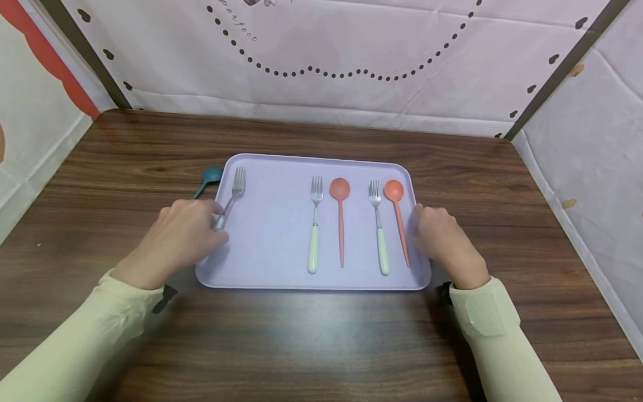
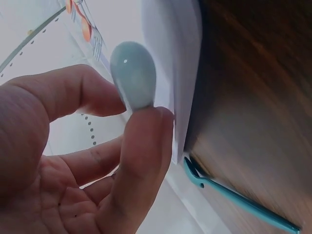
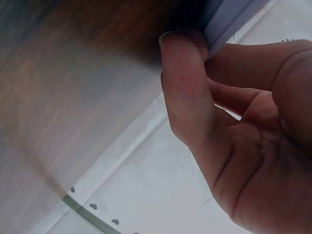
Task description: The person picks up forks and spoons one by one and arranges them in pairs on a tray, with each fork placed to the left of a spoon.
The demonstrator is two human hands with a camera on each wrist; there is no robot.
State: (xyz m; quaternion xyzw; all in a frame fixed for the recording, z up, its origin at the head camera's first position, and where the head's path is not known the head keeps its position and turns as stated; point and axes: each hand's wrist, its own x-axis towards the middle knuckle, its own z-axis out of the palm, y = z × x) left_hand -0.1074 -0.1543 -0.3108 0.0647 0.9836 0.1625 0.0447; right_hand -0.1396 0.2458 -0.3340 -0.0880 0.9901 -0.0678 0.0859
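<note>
My left hand (image 1: 183, 234) pinches a fork (image 1: 239, 180) by its pale, rounded handle (image 2: 133, 73) between thumb and fingers. The fork's tines point away, over the left part of a lavender tray (image 1: 271, 223). At the tray's right edge, my right hand (image 1: 442, 237) grips the rim with curled fingers; the right wrist view shows thumb and fingertip meeting at the tray wall (image 3: 229, 22). On the tray lie a fork with a light green handle (image 1: 313, 248), a coral spoon (image 1: 340, 190), a second green-handled fork (image 1: 383, 251) and an orange spoon (image 1: 394, 191).
A teal spoon (image 1: 212, 175) lies on the wooden table (image 1: 321, 340) just left of the tray, partly behind my left hand in the head view. White printed cloth (image 1: 331, 95) walls the table at the back and on both sides.
</note>
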